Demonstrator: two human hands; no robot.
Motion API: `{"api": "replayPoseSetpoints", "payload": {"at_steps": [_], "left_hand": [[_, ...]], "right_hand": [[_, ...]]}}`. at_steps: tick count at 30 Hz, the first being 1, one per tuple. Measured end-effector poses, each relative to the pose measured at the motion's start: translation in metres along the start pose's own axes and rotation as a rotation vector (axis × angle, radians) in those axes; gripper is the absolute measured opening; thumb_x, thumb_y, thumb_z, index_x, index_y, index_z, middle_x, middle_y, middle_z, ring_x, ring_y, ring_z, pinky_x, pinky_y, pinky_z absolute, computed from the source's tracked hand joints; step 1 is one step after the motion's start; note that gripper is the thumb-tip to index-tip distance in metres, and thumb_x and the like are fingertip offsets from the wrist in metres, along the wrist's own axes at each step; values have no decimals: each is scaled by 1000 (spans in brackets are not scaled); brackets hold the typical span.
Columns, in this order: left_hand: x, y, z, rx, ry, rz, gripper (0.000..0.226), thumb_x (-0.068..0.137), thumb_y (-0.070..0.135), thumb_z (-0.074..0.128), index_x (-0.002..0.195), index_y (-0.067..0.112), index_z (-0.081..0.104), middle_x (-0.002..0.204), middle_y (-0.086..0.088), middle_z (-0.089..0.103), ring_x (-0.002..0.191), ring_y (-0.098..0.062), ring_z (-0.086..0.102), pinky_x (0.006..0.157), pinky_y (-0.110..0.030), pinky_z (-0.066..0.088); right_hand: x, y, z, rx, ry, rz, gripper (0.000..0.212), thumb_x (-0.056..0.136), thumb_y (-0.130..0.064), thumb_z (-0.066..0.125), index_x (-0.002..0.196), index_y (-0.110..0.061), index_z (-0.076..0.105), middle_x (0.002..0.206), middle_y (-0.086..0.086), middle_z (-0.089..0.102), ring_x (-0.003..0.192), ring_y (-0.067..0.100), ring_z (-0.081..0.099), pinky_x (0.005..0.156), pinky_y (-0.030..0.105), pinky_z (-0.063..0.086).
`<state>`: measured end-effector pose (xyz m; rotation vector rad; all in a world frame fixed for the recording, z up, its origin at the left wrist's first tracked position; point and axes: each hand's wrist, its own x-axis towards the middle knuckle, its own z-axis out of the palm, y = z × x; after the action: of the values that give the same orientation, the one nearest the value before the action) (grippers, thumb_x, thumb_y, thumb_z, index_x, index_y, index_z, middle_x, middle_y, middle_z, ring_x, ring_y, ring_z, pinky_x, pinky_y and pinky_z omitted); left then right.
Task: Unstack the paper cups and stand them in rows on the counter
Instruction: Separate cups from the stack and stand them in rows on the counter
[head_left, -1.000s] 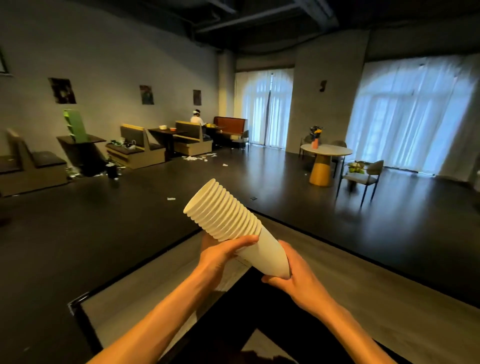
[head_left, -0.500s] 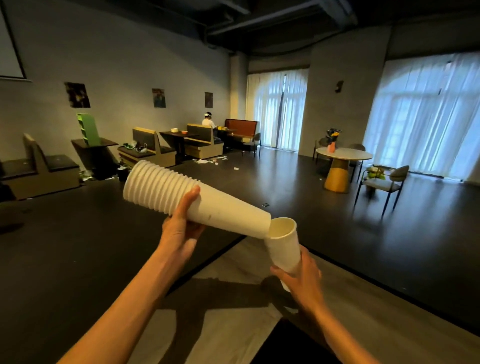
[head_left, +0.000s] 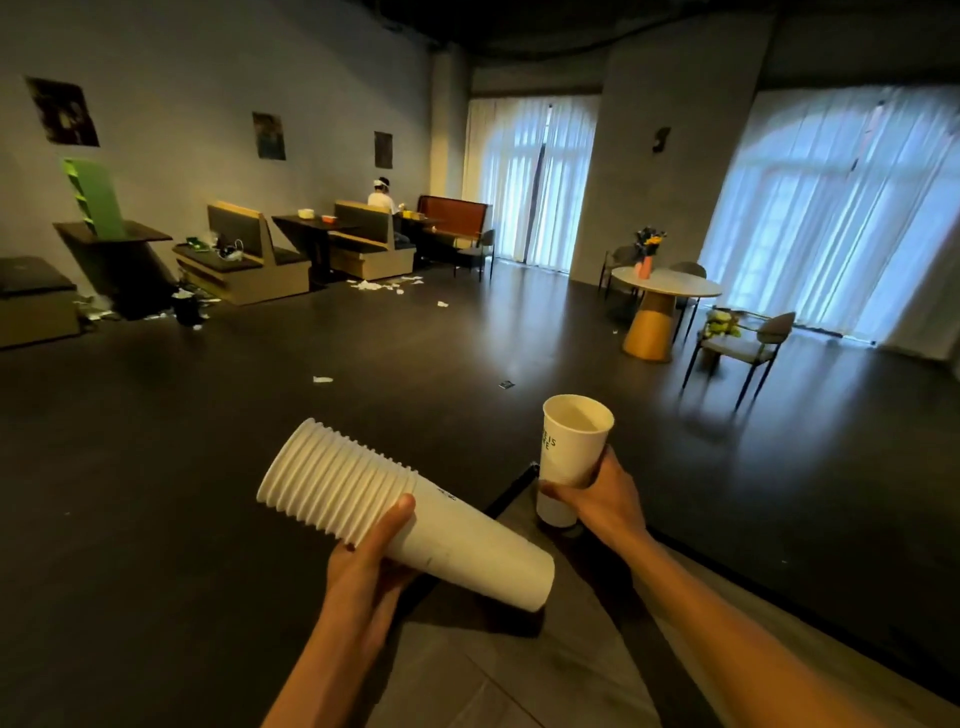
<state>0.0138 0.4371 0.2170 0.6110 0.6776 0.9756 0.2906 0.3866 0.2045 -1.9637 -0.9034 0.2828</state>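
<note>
The left hand (head_left: 363, 566) grips the stack of paper cups (head_left: 400, 514) from below, thumb curled up over the near side just where the ribbed run of rims gives way to the smooth outer wall; the other fingers are hidden behind the stack, so how they lie cannot be told. The stack lies tilted almost flat — rims up and to the left of the thumb, closed base down and to the right, hanging in the air above the counter (head_left: 519, 675).

Over to the right hand (head_left: 602, 499), and it holds a single paper cup (head_left: 571, 452) upright, mouth open to the ceiling. The fingers wrap round the cup's lower half, thumb on the near left side, the rest curling round the right and back. Above the fingers the wall shows some small dark lettering (too small to read fully). Below the fingers the cup's base sits right at the far corner of the counter, by its dark edge strip — whether it is touching down or a hair above cannot be told.

The two hands are apart, the stack's base just left of and nearer than the right wrist.

Beyond the fingers: a dark floor (head_left: 208, 441) and a round table (head_left: 665, 291).
</note>
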Motion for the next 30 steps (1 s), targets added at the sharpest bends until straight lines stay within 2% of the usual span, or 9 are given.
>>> {"api": "replayPoseSetpoints", "payload": {"at_steps": [9,14,16,18,20,22,24,26,30], "left_hand": [[26,-18,-16,-60,-24,-37,70,68,20,72,134,19,51,129,-12,63,118,-32,60,100,-54,47],[28,-28,-11,-71,-43,-54,52,70,16,69,119,22,57,124,-11,64,114,-29,61,86,-46,51],[27,-31,-10,-77,-44,-57,58,64,18,78,117,23,57,122,-10,64,113,-28,61,85,-45,52],[26,-29,-7,-77,-51,-71,88,38,27,98,116,24,58,119,-8,66,111,-27,63,84,-45,53],[25,-30,-5,-92,-39,-83,105,23,31,100,119,23,58,122,-9,66,112,-27,63,87,-47,54],[24,-31,-3,-150,-47,-110,107,26,27,99,124,21,57,127,-12,64,116,-29,62,90,-49,53],[21,-32,2,-196,-68,-139,113,29,24,99,132,16,54,133,-15,61,120,-32,60,92,-51,55],[15,-31,9,-214,-103,-145,114,31,23,99,135,14,52,133,-18,60,121,-34,60,89,-50,58],[8,-30,20,-276,-55,-134,57,66,12,76,117,22,53,125,-13,60,116,-34,58,98,-57,49]], "right_hand": [[37,10,34,-31,64,6,104,59,-42,91,144,-20,35,140,6,54,126,28,54,100,52,49],[34,20,32,-63,12,47,95,60,-35,92,137,-15,40,137,9,55,125,28,55,101,48,50],[25,26,30,-61,10,85,87,61,-39,91,127,-14,42,126,8,59,111,25,61,91,41,55],[9,25,22,-65,17,107,67,65,-47,86,109,-15,48,103,7,63,86,18,63,74,33,57],[-6,20,11,-26,-177,140,52,70,-58,75,99,-19,58,93,5,67,79,13,64,71,30,56],[-19,9,-1,25,-551,169,54,69,-68,67,104,-27,65,104,0,69,92,11,65,83,30,54],[-29,-4,-9,-56,-799,156,62,73,-69,68,121,-31,59,120,-9,61,109,7,58,94,26,47],[-36,-19,-14,-194,-875,101,69,76,-60,70,132,-26,51,121,-12,55,109,3,54,92,21,46],[-46,-38,-16,-363,-820,-14,61,70,-56,78,119,-25,58,110,-14,57,105,5,56,92,24,51]]}}
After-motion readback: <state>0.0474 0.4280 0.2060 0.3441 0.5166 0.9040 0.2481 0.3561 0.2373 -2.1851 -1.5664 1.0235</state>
